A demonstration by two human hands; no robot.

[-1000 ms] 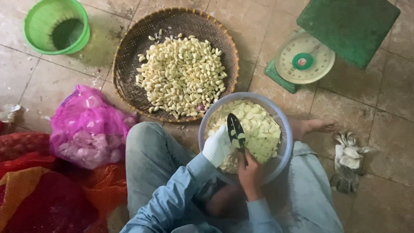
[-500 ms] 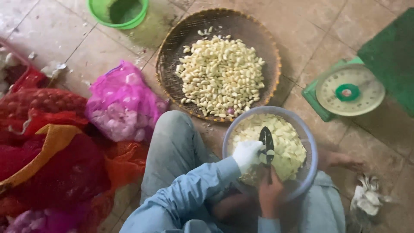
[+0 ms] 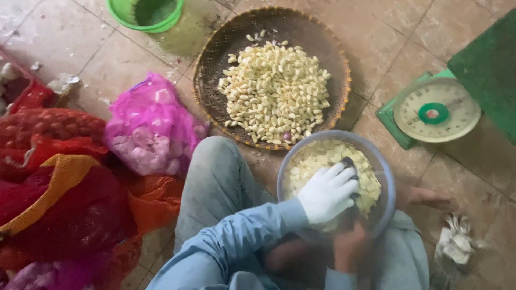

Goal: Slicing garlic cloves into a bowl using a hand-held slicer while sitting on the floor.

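Garlic cloves (image 3: 322,161), peeled and pale, are heaped in a round blue-rimmed bowl (image 3: 388,182) that is held low in front of the seated person, between the knees. Only one view is given, from the head camera looking straight down.

Over the bowl's near side the left hand (image 3: 327,192), in a white glove, is seen with its fingers curled narrow around a dark tool (image 3: 349,162), of which only the tip shows past the fingertips. Just below it, at the bowl's near rim, the bare right hand (image 3: 350,248) is blurred and dark; whether its fingers are closed on anything cannot be told. A light blue sleeve (image 3: 242,236) runs from the lower left up to the gloved hand.

Beyond the bowl, and touching or nearly touching its far rim, a wide woven tray (image 3: 215,59) is set on the tiled floor (image 3: 64,43), with a large pile of peeled cloves (image 3: 274,91) spread across it. A green basin (image 3: 144,13) is cut by the top edge. To the right a green kitchen scale (image 3: 435,110) with a pale dial is placed. On the left a pink mesh bag (image 3: 150,129) of garlic bulbs lies beside red mesh sacks (image 3: 48,177). Papery skins (image 3: 457,244) are scattered at the lower right, near a bare foot (image 3: 424,196).
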